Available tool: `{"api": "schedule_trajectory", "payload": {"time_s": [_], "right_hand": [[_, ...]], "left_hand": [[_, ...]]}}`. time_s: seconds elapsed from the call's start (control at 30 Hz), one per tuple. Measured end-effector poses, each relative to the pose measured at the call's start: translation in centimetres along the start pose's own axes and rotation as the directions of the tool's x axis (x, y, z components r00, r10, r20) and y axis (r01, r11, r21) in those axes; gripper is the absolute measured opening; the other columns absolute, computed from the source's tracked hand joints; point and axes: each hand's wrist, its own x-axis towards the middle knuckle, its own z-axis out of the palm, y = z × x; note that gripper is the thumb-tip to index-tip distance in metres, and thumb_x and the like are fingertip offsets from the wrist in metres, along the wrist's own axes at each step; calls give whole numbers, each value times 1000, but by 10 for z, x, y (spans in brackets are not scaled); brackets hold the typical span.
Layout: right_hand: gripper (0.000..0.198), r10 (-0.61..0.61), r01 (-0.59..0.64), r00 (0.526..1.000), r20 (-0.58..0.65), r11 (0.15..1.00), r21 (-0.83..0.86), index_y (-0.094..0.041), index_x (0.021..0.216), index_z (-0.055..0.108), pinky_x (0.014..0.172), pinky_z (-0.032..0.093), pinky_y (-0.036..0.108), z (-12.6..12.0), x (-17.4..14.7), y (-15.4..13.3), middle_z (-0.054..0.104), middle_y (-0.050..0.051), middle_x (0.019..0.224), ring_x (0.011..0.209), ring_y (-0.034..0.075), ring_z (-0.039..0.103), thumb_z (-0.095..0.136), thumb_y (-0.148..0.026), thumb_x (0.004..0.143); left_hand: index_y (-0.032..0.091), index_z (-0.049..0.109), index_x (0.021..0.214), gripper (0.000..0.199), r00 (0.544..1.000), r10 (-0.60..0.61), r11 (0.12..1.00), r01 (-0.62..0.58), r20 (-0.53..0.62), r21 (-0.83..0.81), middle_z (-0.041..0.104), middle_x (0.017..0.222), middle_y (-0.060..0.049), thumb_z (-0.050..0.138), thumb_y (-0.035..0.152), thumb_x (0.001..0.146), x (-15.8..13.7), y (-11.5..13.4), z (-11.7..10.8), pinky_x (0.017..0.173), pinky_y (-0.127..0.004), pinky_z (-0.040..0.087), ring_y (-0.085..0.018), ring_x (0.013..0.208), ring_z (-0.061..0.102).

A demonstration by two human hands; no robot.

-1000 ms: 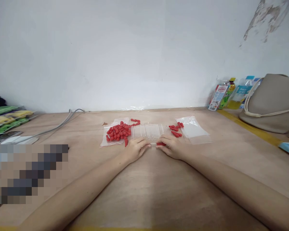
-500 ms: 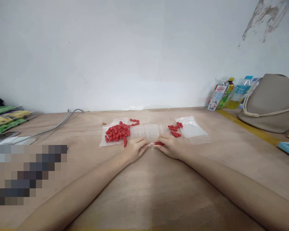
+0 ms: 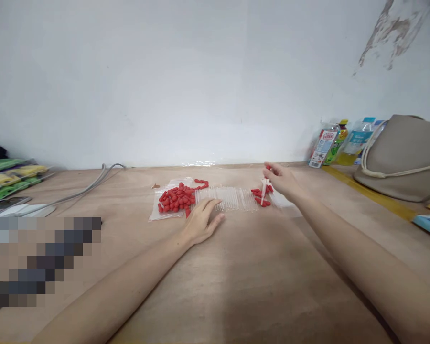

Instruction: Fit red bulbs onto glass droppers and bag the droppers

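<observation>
Pinched in the right hand (image 3: 281, 180), the dropper (image 3: 263, 192) hangs at the smaller group of red bulbs (image 3: 255, 192), long axis nearly upright, red end up, clear tube down. The left hand (image 3: 201, 222), fingers and thumb parted, lies by the clear tubes (image 3: 238, 198) on a wooden tabletop (image 3: 186, 296) against a white wall (image 3: 200, 86).

Left hand (image 3: 201, 222) low, loosely spread; right hand (image 3: 280, 178) raised, pinching.

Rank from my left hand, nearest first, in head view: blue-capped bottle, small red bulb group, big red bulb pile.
1. Big red bulb pile, left of your left hand.
2. Small red bulb group, right.
3. Blue-capped bottle, far right.
</observation>
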Motion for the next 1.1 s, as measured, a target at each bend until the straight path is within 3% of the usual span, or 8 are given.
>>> {"api": "schedule_trajectory", "payload": {"time_s": [0.13,0.27,0.37,0.53,0.63,0.9,1.0,1.1], "right_hand": [[26,88,-79,996,-6,858,-508,-15,92,60,56,40,24,-21,22,24,61,5,74,65,14,54,54,-32,73],[22,144,-101,989,22,785,-611,-16,80,63,61,39,28,-17,23,46,63,8,80,73,20,57,62,-34,66],[32,125,-76,992,27,743,-665,-16,89,63,63,39,29,-13,20,50,63,8,81,76,22,57,61,-40,67],[30,-123,249,965,233,713,-656,-19,101,64,72,40,29,-2,19,43,61,7,82,81,18,54,51,-33,78],[27,-175,350,930,323,687,-637,-25,100,67,79,38,32,7,16,44,58,8,93,92,21,50,52,-31,78],[19,-249,432,897,367,676,-598,-29,81,71,76,34,39,11,12,47,59,5,95,94,24,46,52,-33,79],[16,-293,438,896,334,711,-550,-26,78,69,77,33,38,9,14,47,60,4,93,93,23,46,53,-30,77],[16,-351,417,909,226,773,-478,-23,80,66,79,34,38,7,14,45,61,4,88,90,22,48,52,-31,77]], "left_hand": [[18,48,114,31,999,6,1000,-6,39,0,55,106,-9,48,28,84,1,1,0,87,-38,43,-22,100,50],[17,49,111,29,999,12,1000,-12,45,7,55,105,-9,49,27,83,1,2,1,87,-36,43,-21,99,50],[16,50,110,28,999,22,1000,-23,43,7,55,104,-9,49,26,83,1,2,2,86,-35,43,-20,98,50],[17,54,104,24,999,22,999,-23,33,35,55,102,-9,49,27,83,2,2,2,83,-36,43,-21,96,51],[19,58,96,18,1000,17,998,-18,27,57,57,100,-8,50,27,82,1,2,2,82,-37,43,-21,95,52],[18,59,85,12,997,-69,991,71,-21,114,56,90,-7,52,26,79,10,0,5,79,-37,43,-21,88,51],[16,58,88,16,977,-210,941,211,-30,266,56,93,-10,53,27,78,28,-5,8,81,-39,41,-25,94,49],[14,58,92,23,919,-395,819,360,-15,447,55,99,-13,50,31,78,50,-12,11,84,-40,38,-28,101,46]]}}
